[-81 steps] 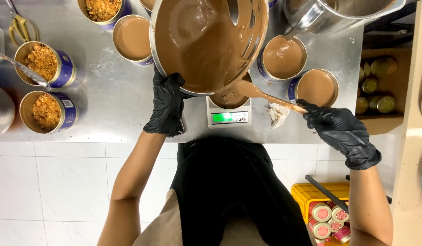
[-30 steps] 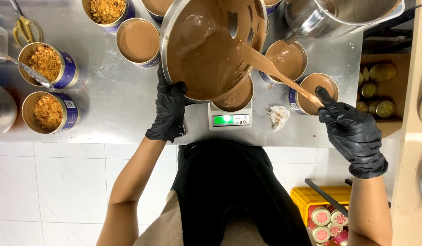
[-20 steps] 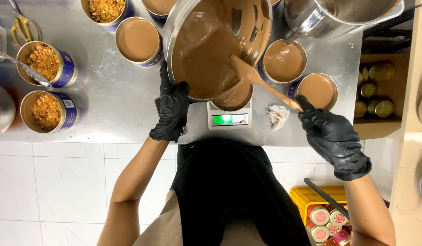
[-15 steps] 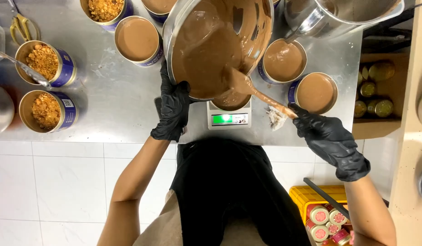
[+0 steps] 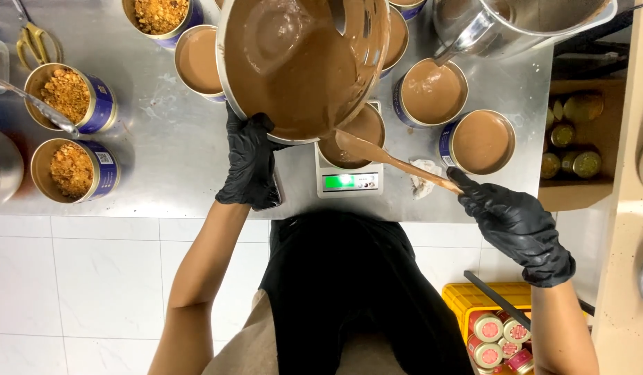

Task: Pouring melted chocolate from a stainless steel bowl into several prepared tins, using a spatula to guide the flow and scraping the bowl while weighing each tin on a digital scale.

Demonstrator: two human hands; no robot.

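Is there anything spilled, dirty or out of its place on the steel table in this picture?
A crumpled, stained paper tissue lies loose on the steel table, right of the scale and under the wooden spoon. Pale smears mark the table near the filled can. I see no fresh spill of the brown batter.

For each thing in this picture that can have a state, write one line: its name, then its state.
Mixing bowl: tilted, holding brown batter.
Left hand: gloved, gripping the bowl's rim.
Right hand: gloved, holding the wooden spoon.
Can on the scale: partly filled.
Scale: display lit.
Two cans at right: full of batter.
Cans at left: holding crumbs.
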